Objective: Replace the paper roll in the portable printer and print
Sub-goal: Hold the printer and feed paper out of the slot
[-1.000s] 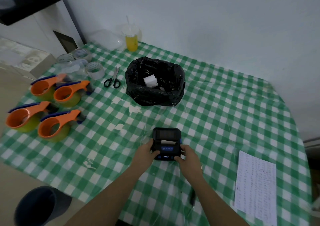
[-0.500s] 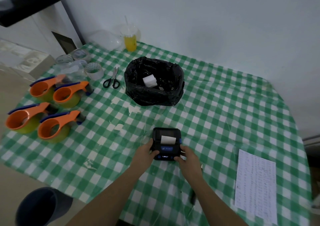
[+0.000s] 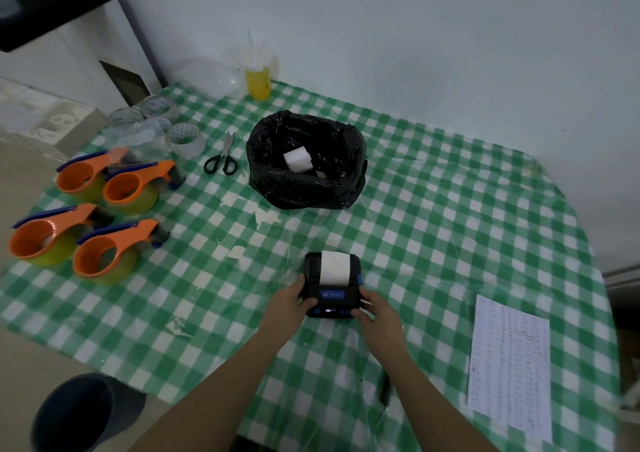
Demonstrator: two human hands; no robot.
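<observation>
Both hands, left hand [image 3: 289, 304] and right hand [image 3: 375, 314], clasp the printer [image 3: 331, 285] on the checked surface [image 3: 450, 229]; a paper strip [image 3: 334, 267] seemingly feeds out, and tugging early could tear it crooked

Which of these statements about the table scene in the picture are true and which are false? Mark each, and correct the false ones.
1. A white paper strip sticks out of the small black portable printer. True.
2. The left hand and right hand hold the printer at its two sides. True.
3. The black-handled scissors lie inside the black plastic bin bag. False: they lie on the green checked tablecloth, left of the bag.
4. The bag is empty. False: a white paper roll lies in it.
5. Four orange tape dispensers stand at the left. True.
</observation>
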